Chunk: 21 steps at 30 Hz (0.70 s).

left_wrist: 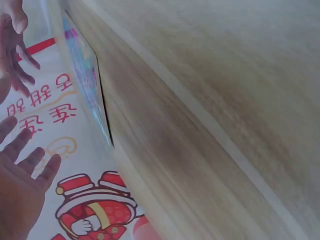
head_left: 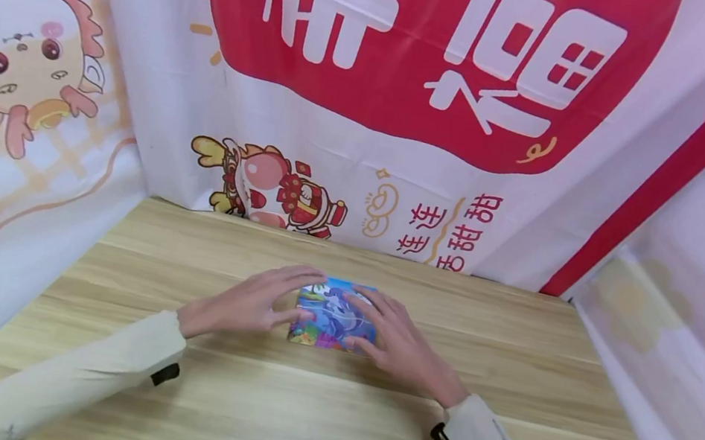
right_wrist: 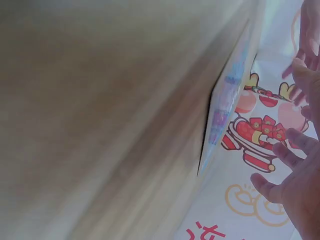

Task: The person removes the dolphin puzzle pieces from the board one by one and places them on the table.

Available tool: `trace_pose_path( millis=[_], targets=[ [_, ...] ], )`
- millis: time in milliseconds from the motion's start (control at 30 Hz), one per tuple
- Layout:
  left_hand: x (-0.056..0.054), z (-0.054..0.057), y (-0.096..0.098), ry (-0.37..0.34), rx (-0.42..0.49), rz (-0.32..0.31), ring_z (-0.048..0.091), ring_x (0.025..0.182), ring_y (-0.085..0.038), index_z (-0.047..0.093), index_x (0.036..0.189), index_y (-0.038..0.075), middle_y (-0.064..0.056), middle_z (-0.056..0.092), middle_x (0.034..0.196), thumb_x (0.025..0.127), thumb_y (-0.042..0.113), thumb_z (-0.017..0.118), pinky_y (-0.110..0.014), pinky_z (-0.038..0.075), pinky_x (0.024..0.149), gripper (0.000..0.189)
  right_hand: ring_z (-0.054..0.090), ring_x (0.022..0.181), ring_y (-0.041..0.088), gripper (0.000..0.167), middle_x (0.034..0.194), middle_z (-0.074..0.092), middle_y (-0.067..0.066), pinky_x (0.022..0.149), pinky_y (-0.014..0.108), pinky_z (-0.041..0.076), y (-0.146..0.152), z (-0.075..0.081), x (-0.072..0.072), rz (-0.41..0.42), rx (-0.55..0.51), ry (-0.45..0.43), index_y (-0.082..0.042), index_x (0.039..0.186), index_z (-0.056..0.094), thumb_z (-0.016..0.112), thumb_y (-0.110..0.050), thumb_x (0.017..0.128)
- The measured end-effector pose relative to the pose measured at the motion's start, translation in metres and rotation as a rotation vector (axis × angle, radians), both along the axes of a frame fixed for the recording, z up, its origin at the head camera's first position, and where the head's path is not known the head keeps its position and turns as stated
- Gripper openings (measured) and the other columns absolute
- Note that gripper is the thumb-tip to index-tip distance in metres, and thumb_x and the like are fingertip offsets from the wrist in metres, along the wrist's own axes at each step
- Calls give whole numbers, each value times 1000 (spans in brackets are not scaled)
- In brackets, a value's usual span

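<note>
A flat rectangular picture board (head_left: pixel 333 317) lies on the wooden table, printed with a dolphin, blue water and a palm tree. My left hand (head_left: pixel 253 301) is over its left edge, fingers loosely spread and reaching toward it. From the right, my right hand (head_left: pixel 399 339) overlaps the board's right side in the head view, its fingers also apart. In the left wrist view the board (left_wrist: pixel 86 70) is seen nearly edge-on, low on the tabletop, with the left hand (left_wrist: pixel 22 185) raised above it. The right wrist view likewise has the right hand (right_wrist: pixel 300 185) off the board (right_wrist: pixel 225 100). Neither hand grips anything.
The light wood table (head_left: pixel 299 408) spreads around the board. Behind it hangs a white and red printed cloth (head_left: pixel 366 124), with further cloth on the left (head_left: pixel 24 99) and right (head_left: pixel 687 297) sides. Both sleeves carry a dark strap near the cuff.
</note>
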State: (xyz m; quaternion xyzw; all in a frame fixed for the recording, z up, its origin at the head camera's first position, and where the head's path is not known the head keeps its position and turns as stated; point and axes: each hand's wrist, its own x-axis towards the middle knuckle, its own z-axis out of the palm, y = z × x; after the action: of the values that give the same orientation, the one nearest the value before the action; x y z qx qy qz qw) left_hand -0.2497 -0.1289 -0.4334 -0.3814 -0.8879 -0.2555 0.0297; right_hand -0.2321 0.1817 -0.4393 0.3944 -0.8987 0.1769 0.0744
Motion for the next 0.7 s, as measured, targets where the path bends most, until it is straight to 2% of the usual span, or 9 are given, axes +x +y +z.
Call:
trace_pose_path(
  millis=[100,200,333,467,600,700],
  targets=[
    [-4,-3,1,-101,61,52,34,155,-28,41,161,29,-1,37,168,103,53,61,-66,35,123,66,40,149,29,68,164,40,9,124,59,37,-3,0,-10,-16,-11,-27,-23,161,42,68,-44,102],
    [-11,-6,1,-207,136,95,39,152,-31,42,160,29,-5,39,167,104,48,61,-62,44,118,62,40,149,28,68,163,41,7,123,58,39,-7,3,-19,-58,-10,-90,-23,160,43,69,-45,101],
    [-23,-9,3,-325,246,157,49,143,-36,44,159,16,-12,45,162,106,41,62,-57,53,111,61,39,149,27,69,162,41,5,122,58,41,-13,6,-31,-98,-18,-167,-23,159,44,71,-45,99],
    [-33,-13,3,-425,304,231,55,136,-38,43,158,9,-17,50,156,107,37,62,-55,54,110,62,39,149,26,68,160,42,6,122,55,42,-21,5,-45,-91,-23,-196,-21,158,45,74,-41,98],
    [-37,-16,3,-554,367,274,57,134,-41,40,159,6,-22,50,153,108,35,59,-46,63,98,62,38,149,27,69,160,43,8,123,54,42,-27,1,-58,-100,-14,-244,-18,156,47,75,-40,98],
    [-38,-14,4,-678,426,313,58,132,-43,37,159,3,-26,50,152,109,34,57,-41,67,89,62,37,150,28,68,160,42,9,124,54,40,-31,-3,-65,-120,-11,-286,-17,156,46,75,-39,98]
  ],
)
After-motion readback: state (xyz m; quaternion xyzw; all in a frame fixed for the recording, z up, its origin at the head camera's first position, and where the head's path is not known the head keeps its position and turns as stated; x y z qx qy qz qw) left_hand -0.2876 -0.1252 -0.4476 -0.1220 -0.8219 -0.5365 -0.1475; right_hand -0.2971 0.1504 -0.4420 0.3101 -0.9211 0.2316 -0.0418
